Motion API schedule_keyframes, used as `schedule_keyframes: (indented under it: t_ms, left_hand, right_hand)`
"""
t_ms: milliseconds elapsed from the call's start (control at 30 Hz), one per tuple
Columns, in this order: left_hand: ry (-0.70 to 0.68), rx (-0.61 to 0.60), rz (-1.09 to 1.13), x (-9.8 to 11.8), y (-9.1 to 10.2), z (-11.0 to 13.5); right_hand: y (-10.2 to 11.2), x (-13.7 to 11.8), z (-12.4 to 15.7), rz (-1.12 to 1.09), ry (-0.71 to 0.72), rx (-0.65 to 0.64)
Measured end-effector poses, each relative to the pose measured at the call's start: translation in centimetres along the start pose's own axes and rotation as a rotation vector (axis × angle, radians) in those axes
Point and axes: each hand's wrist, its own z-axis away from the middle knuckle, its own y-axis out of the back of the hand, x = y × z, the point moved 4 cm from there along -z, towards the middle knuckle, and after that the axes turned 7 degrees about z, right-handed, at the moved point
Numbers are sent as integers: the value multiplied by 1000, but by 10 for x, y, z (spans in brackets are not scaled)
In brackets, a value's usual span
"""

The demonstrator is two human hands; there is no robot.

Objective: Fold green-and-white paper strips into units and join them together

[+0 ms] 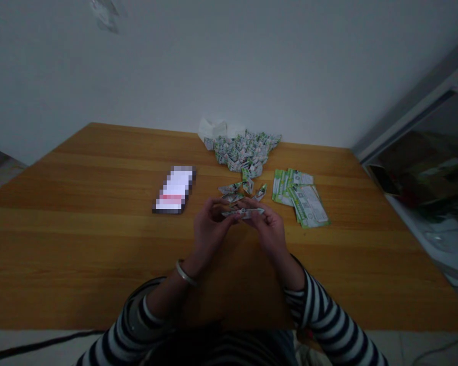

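The paper everywhere carries green and white print, but the lettering is too small and dim to read, and no brand can be made out. The phone [174, 189], lying beyond and to the left of the left hand [209, 229], has a blurred screen, so nothing can be read there either.

Both hands are raised just above the worktop [80, 218], close together at its middle, palms turned toward each other. The left hand's fingertips and those of the right hand [269, 231] pinch the opposite ends of a small folded paper piece [248, 212], which spans the gap between them. Both wrists come in low from the near edge in black-and-white striped sleeves [328, 320]. A silver bangle [185, 273] sits on the left wrist.

Just beyond the fingertips lie a few loose folded pieces [238, 189], apart from one another. Farther out, near the wall, is a heap of folded pieces [244, 147], with a bit of white paper [212, 128] touching its left side. Beyond and to the right of the right hand, a fanned stack of flat printed slips [303, 198] lies on the wood.
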Motion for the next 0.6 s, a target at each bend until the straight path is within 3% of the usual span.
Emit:
schedule_keyframes:
  t_ms: [100, 267, 433, 600]
  left_hand:
    - [-21, -43, -122, 1, 4, -3]
    - [122, -317, -46, -3, -2, -2]
    - [9, -218, -211, -5, 6, -2]
    - [-80, -351, -352, -7, -2, 0]
  right_hand:
    - [10, 1, -2, 94, -28, 50]
    - [22, 3, -2, 191, 24, 177]
    - [16, 3, -4, 202, -55, 51]
    - [22, -1, -5, 383, 62, 174]
